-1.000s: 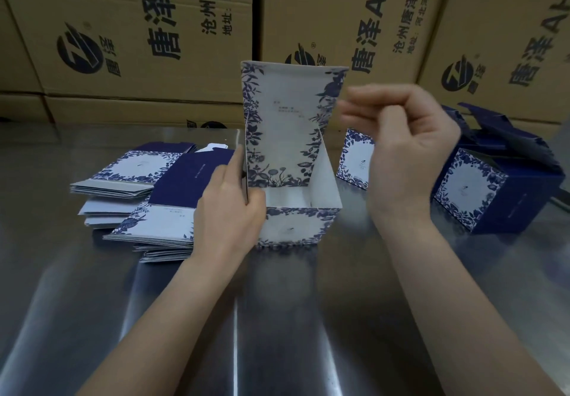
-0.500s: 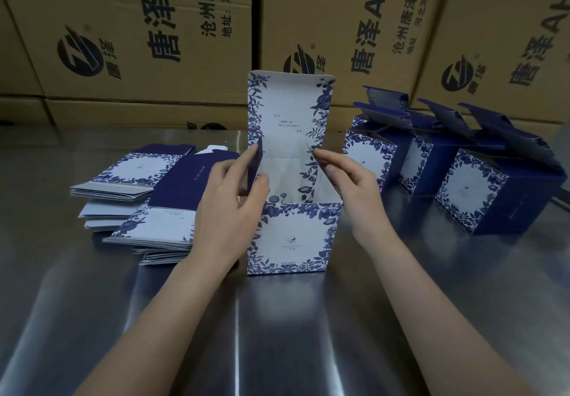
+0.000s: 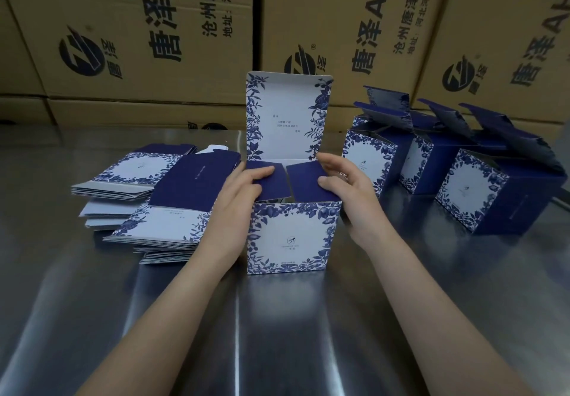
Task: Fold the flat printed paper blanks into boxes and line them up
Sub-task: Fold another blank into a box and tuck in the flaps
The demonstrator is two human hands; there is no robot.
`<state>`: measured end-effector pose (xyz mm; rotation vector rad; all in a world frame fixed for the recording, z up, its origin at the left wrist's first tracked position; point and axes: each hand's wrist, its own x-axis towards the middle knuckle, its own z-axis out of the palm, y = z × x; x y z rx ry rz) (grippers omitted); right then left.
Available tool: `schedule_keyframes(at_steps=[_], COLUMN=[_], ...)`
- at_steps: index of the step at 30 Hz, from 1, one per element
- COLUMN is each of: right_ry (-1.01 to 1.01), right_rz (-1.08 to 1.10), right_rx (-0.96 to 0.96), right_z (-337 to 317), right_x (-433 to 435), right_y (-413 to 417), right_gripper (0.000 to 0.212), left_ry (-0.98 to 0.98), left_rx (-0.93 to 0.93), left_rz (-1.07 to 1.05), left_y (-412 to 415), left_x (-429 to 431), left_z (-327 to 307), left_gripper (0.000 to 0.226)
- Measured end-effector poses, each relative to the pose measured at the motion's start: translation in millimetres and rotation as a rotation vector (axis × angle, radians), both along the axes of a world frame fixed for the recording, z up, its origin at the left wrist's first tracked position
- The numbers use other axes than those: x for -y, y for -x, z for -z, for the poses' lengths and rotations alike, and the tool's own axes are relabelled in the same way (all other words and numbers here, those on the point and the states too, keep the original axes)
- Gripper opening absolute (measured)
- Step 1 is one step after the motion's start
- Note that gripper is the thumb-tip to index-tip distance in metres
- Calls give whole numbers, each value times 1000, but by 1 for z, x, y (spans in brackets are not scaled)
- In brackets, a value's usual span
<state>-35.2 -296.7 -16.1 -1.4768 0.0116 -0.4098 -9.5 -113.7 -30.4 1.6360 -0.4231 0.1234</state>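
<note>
As the left grip [image 3: 237, 207] and right grip [image 3: 351, 189], fingers flat, press the navy side flaps [image 3: 303, 181] inward, the upright lid [image 3: 288, 118] likely requires tucking down next.

The box [image 3: 290, 238] in the middle has a white front framed by dark blue leaf-and-flower print. Its two side flaps [image 3: 303, 183] are plain navy, and its lid [image 3: 288, 115] is white inside with blue foliage down both edges. The flat blanks [image 3: 160, 229] and finished boxes [image 3: 468, 192] show the same navy and floral white. The cartons [image 3: 154, 25] are brown with black print, and the table [image 3: 277, 334] is silver-grey.
</note>
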Motion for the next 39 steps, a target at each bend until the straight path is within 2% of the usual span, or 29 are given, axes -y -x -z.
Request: schedule_keyframes(at_steps=[6, 8, 10, 13, 16, 23, 25, 27, 31, 35, 39], right_ry=[-152, -197, -232, -280, -291, -293, -278, -259, -219, -194, -141], right_rz=[-20, -34, -59, -83, -30, 63, 93, 120, 170, 167, 179], right_rx=[-108, -118, -115, -112, -105, -111, -107, -103, -99, -76, -79], right_z=[-4, -5, -6, -8, -9, -9, -9, -9, -11, -13, -12], right_x=[-7, -8, -9, -11, -10, -18, -19, -19, -20, -20, -21], right_y=[-2, -2, 0, 4, 6, 10, 11, 11, 10, 11, 13], right_gripper=[58, 59, 55, 44, 29, 9, 9, 11, 19, 39, 37], left_ry=[79, 85, 120, 275, 386, 412, 454, 470, 447, 429, 449], left_rx=[-100, -113, -143, -198, -241, -305, -336, -347, -341, -342, -332], left_rz=[-13, -8, 5, 15, -10, -23, -5, -5, -9, -17, -17], left_y=[5, 4, 4, 2, -2, 0, 2, 2, 0, 0, 1], left_x=[2, 3, 4, 3, -2, -4, -4, -4, -4, -3, -3], left_z=[-4, -4, -4, -5, -8, -12, -14, -14, -13, -15, -17], left_gripper=[50, 51, 53, 58, 61, 26, 15, 13, 22, 30, 35])
